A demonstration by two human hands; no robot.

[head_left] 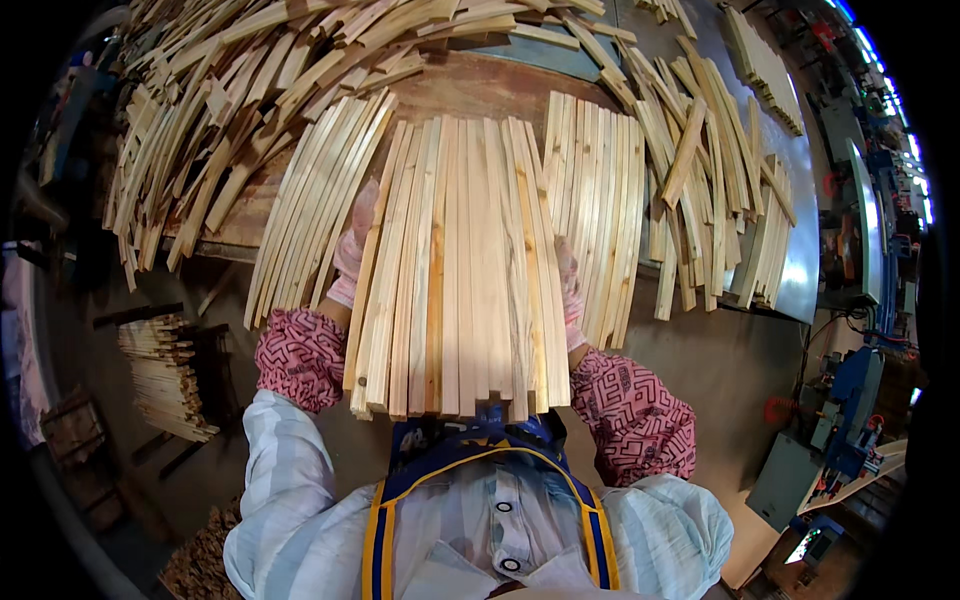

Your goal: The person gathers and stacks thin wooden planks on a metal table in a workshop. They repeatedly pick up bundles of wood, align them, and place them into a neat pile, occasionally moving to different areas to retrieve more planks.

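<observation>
Left grip and right grip clasp a row of pale, straight wooden strips between them. The strips' long axes run fore-and-aft.

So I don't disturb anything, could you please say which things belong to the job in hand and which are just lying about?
Belonging, apparently:
wooden strips held between left hand and right hand
neat left row
neat right row
perhaps the jumbled strips

Aside, seemingly:
strip stack, lower left
blue machine, right

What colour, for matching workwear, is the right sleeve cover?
Pink sleeve cover with dark angular lines, clearest in head view.
</observation>
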